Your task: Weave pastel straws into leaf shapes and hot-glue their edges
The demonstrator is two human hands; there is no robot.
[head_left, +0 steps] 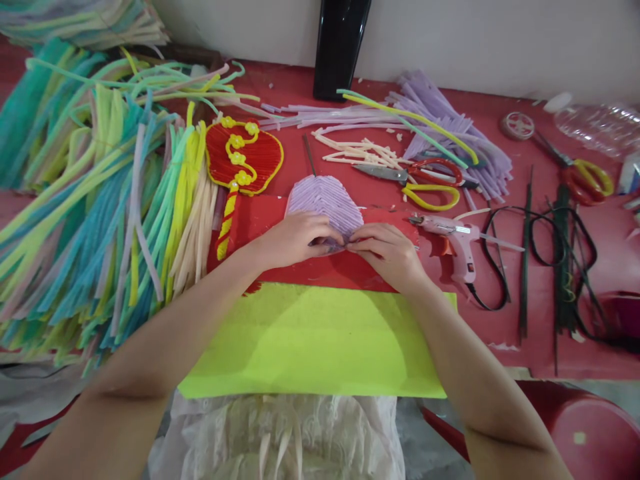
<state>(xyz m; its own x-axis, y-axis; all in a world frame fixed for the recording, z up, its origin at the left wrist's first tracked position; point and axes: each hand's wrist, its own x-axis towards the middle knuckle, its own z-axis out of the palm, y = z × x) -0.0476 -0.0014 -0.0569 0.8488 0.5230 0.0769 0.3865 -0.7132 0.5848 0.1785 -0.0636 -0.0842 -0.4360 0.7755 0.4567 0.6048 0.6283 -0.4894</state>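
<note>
A rounded, fan-shaped panel (pixel 327 197) of lavender pipe cleaners lies in front of me, its rows meeting in a V pattern. From its far end a thin dark stem (pixel 310 155) points away. My left hand (pixel 303 237) rests over the panel's near left side, fingers curled onto its near edge. At the near right edge, my right hand (pixel 387 252) has thumb and fingers pinched together, close to the left fingertips. What exactly is between the right fingertips is hidden. Beneath lie a red sheet (pixel 260 223) and a lime-green sheet (pixel 320 340).
Heaps of colored pipe cleaners (pixel 100 200) fill the left. A finished red fan (pixel 245 157) lies beside the panel. Beyond are scissors (pixel 425 177) and lavender pipe cleaners (pixel 445 130). A pink glue gun (pixel 463 243) with its cord, more scissors (pixel 583 177) and dark stems (pixel 563 267) lie right.
</note>
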